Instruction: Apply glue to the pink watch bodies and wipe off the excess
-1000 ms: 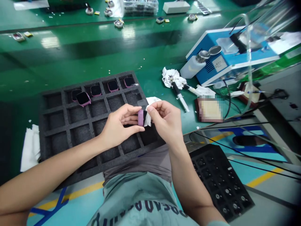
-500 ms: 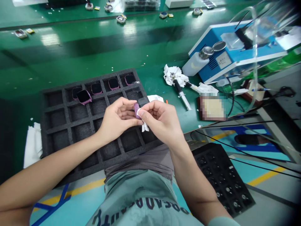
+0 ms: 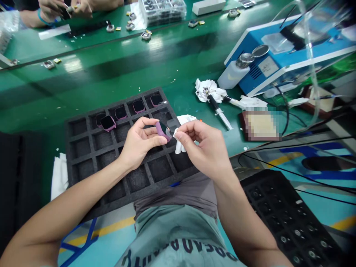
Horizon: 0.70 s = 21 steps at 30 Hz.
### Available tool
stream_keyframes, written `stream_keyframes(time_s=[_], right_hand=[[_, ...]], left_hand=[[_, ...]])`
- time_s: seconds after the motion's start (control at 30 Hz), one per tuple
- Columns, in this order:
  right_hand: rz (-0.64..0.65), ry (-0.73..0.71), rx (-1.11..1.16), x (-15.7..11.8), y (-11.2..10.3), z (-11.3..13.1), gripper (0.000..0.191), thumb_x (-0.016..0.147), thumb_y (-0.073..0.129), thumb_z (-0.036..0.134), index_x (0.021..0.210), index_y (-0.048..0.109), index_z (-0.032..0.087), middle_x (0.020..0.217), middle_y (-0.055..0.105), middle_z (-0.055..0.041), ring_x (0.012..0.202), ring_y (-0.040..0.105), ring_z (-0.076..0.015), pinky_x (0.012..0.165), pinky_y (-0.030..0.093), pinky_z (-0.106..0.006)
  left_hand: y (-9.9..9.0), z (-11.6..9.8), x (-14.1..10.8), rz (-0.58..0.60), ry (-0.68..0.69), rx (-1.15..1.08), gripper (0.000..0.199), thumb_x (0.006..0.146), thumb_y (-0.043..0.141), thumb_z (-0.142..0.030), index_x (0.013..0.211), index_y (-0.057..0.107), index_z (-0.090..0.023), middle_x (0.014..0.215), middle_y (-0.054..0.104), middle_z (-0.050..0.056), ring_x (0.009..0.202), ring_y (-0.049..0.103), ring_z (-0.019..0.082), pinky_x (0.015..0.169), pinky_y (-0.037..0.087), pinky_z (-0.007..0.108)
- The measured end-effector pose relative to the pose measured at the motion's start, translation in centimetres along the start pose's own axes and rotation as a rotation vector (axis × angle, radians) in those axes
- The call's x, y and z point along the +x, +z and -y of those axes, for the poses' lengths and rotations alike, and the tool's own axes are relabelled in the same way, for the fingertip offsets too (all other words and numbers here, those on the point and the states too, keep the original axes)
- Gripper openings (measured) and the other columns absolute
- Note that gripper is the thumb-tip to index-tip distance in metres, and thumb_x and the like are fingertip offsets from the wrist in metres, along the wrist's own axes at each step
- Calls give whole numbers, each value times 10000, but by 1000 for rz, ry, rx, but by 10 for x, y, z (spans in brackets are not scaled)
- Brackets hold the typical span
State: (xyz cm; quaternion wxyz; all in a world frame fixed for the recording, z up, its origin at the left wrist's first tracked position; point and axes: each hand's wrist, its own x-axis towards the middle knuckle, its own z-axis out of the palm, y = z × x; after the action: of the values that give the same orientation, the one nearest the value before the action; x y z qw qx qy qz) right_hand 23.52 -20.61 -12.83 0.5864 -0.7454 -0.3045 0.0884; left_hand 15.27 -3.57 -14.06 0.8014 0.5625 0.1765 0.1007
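Note:
Over the black foam tray point(image 3: 111, 145), my left hand point(image 3: 140, 144) pinches a purple watch case point(image 3: 162, 131) between thumb and fingers, its dark face tilted toward the right. My right hand point(image 3: 204, 146) is closed on a white wipe point(image 3: 178, 145), just right of the watch and apart from it. Several more purple watches, among them a purple watch point(image 3: 108, 122) resting across a divider, sit in the tray's upper compartments. A crumpled white tissue point(image 3: 187, 119) lies behind my right hand.
A blue machine point(image 3: 261, 70) and a pump bottle point(image 3: 232, 74) stand at the right. Syringes point(image 3: 222, 115), stained tissues and a brown box point(image 3: 246, 128) lie nearer. Another person's hands point(image 3: 65, 9) work across the bench. A second black tray point(image 3: 292, 218) is lower right.
My right hand has moved rightward off the watch with the wipe. The watch is turned so its dark face shows. The view has shifted, bringing another person's hands into sight.

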Motion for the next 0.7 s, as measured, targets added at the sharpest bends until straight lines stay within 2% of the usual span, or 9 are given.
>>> stream_keyframes(time_s=[0.17, 0.3, 0.47, 0.7], right_hand=[[99, -111, -9, 6, 7, 17, 73, 944, 627, 202, 894, 678, 190, 825, 694, 0, 721, 617, -105, 665, 482, -256], [85, -184, -155, 7, 13, 12, 93, 951, 591, 149, 891, 649, 188, 849, 681, -11, 752, 594, -117, 698, 453, -276], [63, -162, -275, 8, 12, -8, 86, 935, 609, 138, 871, 639, 188, 858, 686, -21, 759, 573, -133, 704, 412, -294], [29, -100, -218, 7, 3, -15, 84, 937, 616, 156, 867, 652, 188, 827, 688, -12, 753, 585, -127, 714, 436, -294]], left_hand=[[-1, 0, -1, 3, 16, -16, 657, 495, 1019, -156, 1007, 610, -196, 817, 772, -33, 723, 746, 113, 737, 613, 232], [-1, 2, -1, -10, -14, -24, 647, 519, 1015, -161, 1028, 617, -198, 790, 764, -42, 719, 740, 103, 758, 607, 227], [-1, 0, 0, -29, -31, -33, 636, 613, 1000, -285, 1096, 595, -202, 793, 773, -40, 717, 746, 107, 783, 626, 257], [3, -6, -3, 15, -105, -78, 650, 700, 918, -556, 1129, 601, -185, 977, 822, 63, 931, 820, 222, 735, 653, 256]])
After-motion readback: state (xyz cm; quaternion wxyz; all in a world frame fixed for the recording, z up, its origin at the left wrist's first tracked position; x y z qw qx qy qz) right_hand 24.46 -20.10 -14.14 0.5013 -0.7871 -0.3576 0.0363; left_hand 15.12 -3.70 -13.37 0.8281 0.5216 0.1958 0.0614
